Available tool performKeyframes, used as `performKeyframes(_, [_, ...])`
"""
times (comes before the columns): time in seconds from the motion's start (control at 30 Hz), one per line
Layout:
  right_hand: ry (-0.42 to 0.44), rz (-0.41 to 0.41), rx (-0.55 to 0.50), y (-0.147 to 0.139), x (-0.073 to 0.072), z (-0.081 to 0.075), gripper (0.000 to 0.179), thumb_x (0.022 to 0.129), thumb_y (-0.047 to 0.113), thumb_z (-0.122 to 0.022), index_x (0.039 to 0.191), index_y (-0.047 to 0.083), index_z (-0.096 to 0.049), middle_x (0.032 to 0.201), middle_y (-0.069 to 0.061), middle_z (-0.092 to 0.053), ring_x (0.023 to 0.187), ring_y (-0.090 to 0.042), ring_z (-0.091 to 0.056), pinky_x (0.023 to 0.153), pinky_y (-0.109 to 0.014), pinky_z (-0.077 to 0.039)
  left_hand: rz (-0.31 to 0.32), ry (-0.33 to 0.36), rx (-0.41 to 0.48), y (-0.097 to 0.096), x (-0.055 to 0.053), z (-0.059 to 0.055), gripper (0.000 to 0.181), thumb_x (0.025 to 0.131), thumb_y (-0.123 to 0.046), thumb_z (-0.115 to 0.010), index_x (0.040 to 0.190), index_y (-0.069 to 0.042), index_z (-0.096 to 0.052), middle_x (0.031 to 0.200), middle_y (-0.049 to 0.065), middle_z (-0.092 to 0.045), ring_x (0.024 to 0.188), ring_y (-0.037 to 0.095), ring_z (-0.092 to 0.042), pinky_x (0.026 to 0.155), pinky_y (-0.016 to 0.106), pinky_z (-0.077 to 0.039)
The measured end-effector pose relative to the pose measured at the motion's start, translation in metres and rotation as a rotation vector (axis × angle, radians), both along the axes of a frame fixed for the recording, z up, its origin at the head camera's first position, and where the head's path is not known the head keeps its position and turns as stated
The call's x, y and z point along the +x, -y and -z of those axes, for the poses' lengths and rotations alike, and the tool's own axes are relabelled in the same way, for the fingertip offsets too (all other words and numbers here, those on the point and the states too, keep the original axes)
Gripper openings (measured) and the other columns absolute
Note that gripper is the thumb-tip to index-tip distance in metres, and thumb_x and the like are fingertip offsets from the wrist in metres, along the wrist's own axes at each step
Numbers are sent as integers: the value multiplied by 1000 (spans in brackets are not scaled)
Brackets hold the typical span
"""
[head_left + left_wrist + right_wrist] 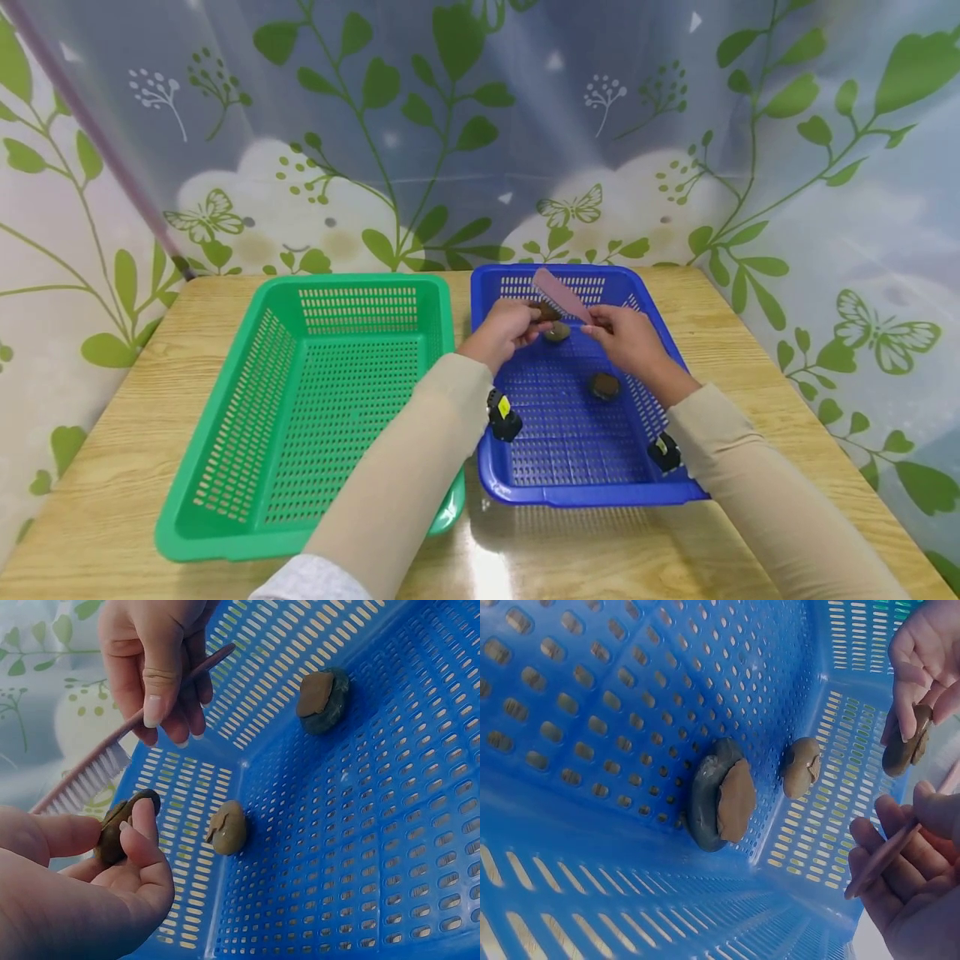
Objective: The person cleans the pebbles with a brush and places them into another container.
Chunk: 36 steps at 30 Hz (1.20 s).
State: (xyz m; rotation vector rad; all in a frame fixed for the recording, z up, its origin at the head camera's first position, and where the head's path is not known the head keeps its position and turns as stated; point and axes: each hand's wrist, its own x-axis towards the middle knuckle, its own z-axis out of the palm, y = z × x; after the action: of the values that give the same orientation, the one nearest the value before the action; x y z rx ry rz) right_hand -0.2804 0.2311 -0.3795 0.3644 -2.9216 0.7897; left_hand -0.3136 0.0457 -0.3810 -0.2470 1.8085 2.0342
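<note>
Over the far part of the blue basket (600, 496), my left hand (508, 329) pinches a dark brownish stone (112, 838) with a patch of brown clay-like matter on it. My right hand (628, 340) grips the handle of a pink brush (558, 293), whose white bristles (94, 780) point down near the stone. A gap shows between bristles and stone in the left wrist view. Below the hands, in the basket, lie a tan stone (801, 769) with a small brown patch and a larger dark green-grey stone (705, 799) with a broad brown patch.
A green basket (213, 546) stands left of the blue one on the wooden table (97, 467). Both baskets have perforated walls and raised rims. Behind the table hangs a leaf-patterned curtain (420, 125). A black wrist camera (504, 417) sits under the left sleeve.
</note>
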Motion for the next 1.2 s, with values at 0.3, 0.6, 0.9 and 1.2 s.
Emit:
performKeyframes(0.3, [44, -59, 41, -1, 1, 3, 27, 97, 14, -60, 116, -5, -65, 102, -18, -71, 82, -25, -62, 77, -47, -50, -23, -25, 4, -2, 2, 1, 29, 98, 1, -45, 122, 5, -61, 112, 22, -68, 53, 7, -45, 50, 15, -38])
performKeyframes(0.6, [49, -9, 45, -2, 3, 2, 27, 96, 14, -62, 114, -5, -67, 101, -18, -71, 81, -25, -62, 77, -46, -50, -12, -25, -12, 0, 1, 2, 33, 100, 0, -43, 129, 1, -59, 109, 20, -69, 58, 8, -50, 51, 16, -38])
performKeyframes(0.9, [31, 114, 44, -3, 1, -2, 36, 98, 19, -60, 124, -6, -61, 112, -21, -68, 100, -35, -63, 86, -50, -49, -24, -14, 0, 0, 0, -1, 38, 99, 2, -43, 135, 0, -55, 109, 20, -69, 59, 7, -55, 48, 15, -37])
performKeyframes(1.2, [28, 78, 14, -3, 0, -1, 37, 97, 17, -60, 127, -5, -59, 117, -21, -66, 105, -35, -64, 88, -50, -48, -10, -14, -22, 1, 1, -1, 41, 98, 2, -43, 137, -3, -53, 114, 19, -68, 58, 7, -53, 50, 16, -37])
